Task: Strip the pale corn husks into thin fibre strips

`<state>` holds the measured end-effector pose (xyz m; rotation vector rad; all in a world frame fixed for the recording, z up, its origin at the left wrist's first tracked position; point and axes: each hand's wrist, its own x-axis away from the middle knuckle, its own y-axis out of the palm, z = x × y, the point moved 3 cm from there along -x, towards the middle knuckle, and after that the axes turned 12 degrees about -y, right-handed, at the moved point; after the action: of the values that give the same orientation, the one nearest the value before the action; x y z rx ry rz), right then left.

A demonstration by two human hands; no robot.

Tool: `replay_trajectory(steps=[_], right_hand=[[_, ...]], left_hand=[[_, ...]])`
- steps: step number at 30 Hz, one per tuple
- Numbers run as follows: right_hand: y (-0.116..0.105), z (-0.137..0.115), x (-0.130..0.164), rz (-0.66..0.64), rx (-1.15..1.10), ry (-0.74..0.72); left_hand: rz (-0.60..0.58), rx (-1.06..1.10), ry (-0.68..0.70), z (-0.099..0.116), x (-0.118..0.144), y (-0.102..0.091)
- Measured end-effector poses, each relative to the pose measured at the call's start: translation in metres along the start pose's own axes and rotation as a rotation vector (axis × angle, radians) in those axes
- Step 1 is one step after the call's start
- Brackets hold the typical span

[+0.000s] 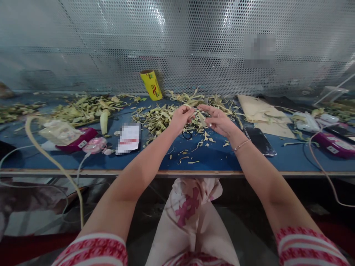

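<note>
Over a pile of dried, pale green plant pieces (158, 120), my left hand (180, 119) is closed, thumb and forefinger pinching a dried plant strip; blur hides its exact ends. My right hand (219, 121) is just to the right, fingers apart and pointing at the left hand. A pale plant strip (201, 118) shows by its fingertips; whether it touches them I cannot tell. Small plant scraps (206, 140) lie below the hands on the blue tabletop (166, 162). A thin dark loop (187, 136) rests under the left hand.
A yellow tube (152, 85) leans near the perforated metal wall (177, 48). To the left are another plant heap (83, 107), a labelled card (129, 138), a pink round device (94, 145) and a purple box (79, 142). Cardboard (260, 109), a phone (260, 141) and a second purple box (334, 145) lie right.
</note>
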<state>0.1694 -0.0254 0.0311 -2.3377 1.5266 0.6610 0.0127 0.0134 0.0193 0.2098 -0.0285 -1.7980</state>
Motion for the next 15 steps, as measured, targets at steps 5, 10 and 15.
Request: replay_trajectory(steps=[5, 10, 15], right_hand=[[-0.0011, 0.0045, -0.0010, 0.074, 0.032, 0.056], [-0.0008, 0.0069, -0.0015, 0.098, -0.004, 0.083], [-0.0009, 0.0072, -0.0013, 0.116, -0.035, 0.103]], left_hand=[[-0.011, -0.107, 0.084, 0.0033, -0.0031, -0.0023], [0.005, -0.144, 0.138, 0.0072, 0.0024, -0.0038], [-0.055, 0.082, 0.001, 0.0047, 0.0045, 0.0009]])
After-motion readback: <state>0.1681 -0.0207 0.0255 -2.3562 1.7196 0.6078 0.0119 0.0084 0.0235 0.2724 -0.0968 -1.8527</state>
